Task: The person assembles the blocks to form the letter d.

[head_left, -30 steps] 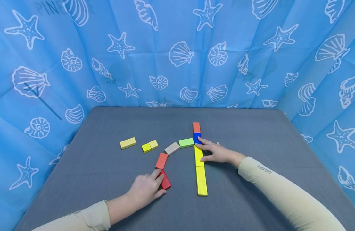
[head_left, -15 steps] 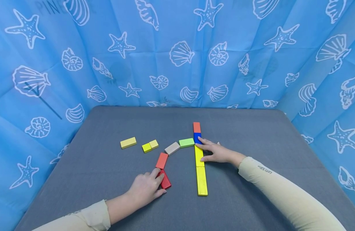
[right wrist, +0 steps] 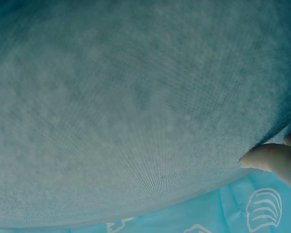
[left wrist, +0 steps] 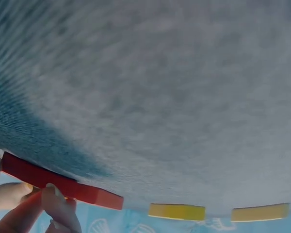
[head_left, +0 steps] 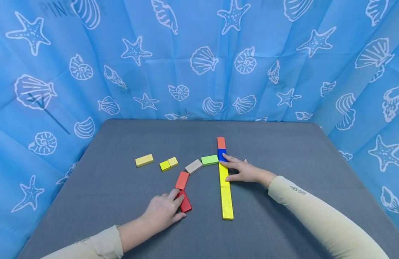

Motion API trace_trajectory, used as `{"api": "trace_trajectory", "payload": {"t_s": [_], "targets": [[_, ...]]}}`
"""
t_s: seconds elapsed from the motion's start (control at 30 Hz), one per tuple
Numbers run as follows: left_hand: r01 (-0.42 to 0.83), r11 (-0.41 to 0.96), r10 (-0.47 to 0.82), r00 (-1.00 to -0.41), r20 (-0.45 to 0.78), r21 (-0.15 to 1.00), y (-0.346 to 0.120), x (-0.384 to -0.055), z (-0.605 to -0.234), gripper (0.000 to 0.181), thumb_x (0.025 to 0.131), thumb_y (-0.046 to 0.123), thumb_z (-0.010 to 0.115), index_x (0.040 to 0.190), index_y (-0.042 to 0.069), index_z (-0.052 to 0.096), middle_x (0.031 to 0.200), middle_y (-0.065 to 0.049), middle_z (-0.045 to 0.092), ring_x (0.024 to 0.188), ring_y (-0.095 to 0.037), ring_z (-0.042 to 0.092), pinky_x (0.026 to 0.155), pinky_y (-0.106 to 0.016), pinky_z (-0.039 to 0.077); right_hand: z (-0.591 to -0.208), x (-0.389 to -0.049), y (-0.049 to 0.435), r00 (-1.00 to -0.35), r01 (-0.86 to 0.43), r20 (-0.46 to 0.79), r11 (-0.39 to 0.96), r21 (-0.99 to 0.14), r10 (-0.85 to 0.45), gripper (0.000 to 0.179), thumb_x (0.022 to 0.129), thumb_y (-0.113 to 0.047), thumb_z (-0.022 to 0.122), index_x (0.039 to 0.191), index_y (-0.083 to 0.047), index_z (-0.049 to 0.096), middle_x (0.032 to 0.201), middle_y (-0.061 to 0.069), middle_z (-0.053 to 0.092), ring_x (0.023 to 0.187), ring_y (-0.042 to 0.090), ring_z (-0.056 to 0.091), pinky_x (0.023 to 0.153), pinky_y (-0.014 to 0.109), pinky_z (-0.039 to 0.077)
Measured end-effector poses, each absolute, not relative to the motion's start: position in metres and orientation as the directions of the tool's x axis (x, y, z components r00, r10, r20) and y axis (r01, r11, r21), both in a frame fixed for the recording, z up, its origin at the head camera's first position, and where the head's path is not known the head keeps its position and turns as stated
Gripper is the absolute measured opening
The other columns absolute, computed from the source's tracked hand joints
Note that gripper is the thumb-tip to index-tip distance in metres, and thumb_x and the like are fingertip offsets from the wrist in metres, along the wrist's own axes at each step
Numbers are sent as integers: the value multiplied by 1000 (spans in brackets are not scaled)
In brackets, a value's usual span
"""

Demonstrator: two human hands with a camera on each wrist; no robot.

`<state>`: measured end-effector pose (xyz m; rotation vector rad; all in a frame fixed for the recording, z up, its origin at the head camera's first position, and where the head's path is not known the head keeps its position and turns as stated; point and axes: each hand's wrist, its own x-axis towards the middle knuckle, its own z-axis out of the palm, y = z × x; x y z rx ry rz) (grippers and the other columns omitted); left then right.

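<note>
Dark red, a rectangular block (head_left: 187,204) is lying flat on a table (head_left: 118,140), the left hand (head_left: 160,209) clamping it between thumb and fingers. At its 12 o'clock an orange-red block (head_left: 182,180) is lying end to end with it; a tan block (head_left: 193,166) and a green block (head_left: 209,160) are curving on towards 2 o'clock, meeting a straight column. There the right hand (head_left: 246,172) is resting, fingers apart, fingertips touching a blue block (head_left: 220,154), thumb touching an upper yellow bar (head_left: 223,180). A coral block (head_left: 220,142) is ending the column at 12 o'clock, a lower yellow bar (head_left: 227,205) at 6. Towards the red block's 11 o'clock, a small yellow block (head_left: 165,166) and a small pale block (head_left: 173,161) are touching; a pale yellow bar (head_left: 144,160) is lying farther out.

Grey cloth is covering the table; a blue curtain (head_left: 173,75) with white shells and starfish is hanging at 9, 12 and 3. The hands are partly hiding the dark red block, the blue block and the upper bar; the right wrist view is cutting off the fingers. Eleven blocks, two hands and two sleeves (head_left: 319,212) are showing.
</note>
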<state>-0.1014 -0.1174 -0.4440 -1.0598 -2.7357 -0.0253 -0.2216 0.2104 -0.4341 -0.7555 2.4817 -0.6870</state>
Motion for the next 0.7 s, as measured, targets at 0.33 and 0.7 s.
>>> {"api": "trace_trajectory", "payload": {"t_s": [0.33,0.7], "targets": [[629,776,573,-682,455,-36,-164,-147,-441,47,81,35,79,117,8,68,115,-15,61,56,-17,57,38,-23,33,-434,-223,210,-749,-376,-273,727,-575,-604,72,92,-40,66,151,-12,35,162,12,10,146,39,10,102,74,1],[404,913,399,-914,74,59,-231,-209,-442,50,94,17,66,141,13,50,139,-30,43,57,-24,55,48,-36,44,-435,-222,211,-750,-370,-281,731,-574,-599,73,91,-40,66,151,-13,35,162,11,11,146,39,10,103,73,0]]}}
